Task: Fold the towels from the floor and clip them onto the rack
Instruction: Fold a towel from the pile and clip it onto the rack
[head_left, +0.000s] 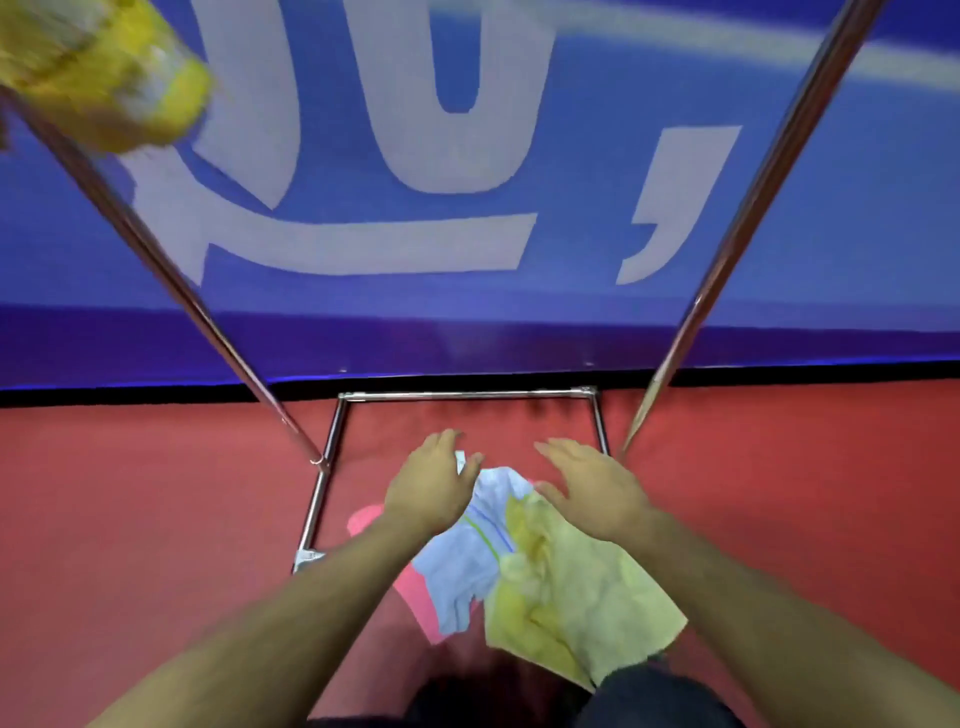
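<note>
Three towels lie in a loose heap on the red floor: a pale yellow towel (582, 592) at the right, a light blue striped towel (467, 556) in the middle and a pink towel (410, 587) underneath at the left. My left hand (431, 488) hovers over the far edge of the blue towel, fingers spread. My right hand (592, 488) reaches down over the top of the yellow towel, also spread and empty. The metal rack (748, 208) rises on both sides. A yellow towel (104, 73) hangs blurred at the top left of the rack.
The rack's base frame (467, 396) lies on the floor around the heap, and its left slanted pole (171, 280) crosses the view. A blue banner with white letters (571, 156) stands behind it. My dark-clothed knees (654, 696) are at the bottom.
</note>
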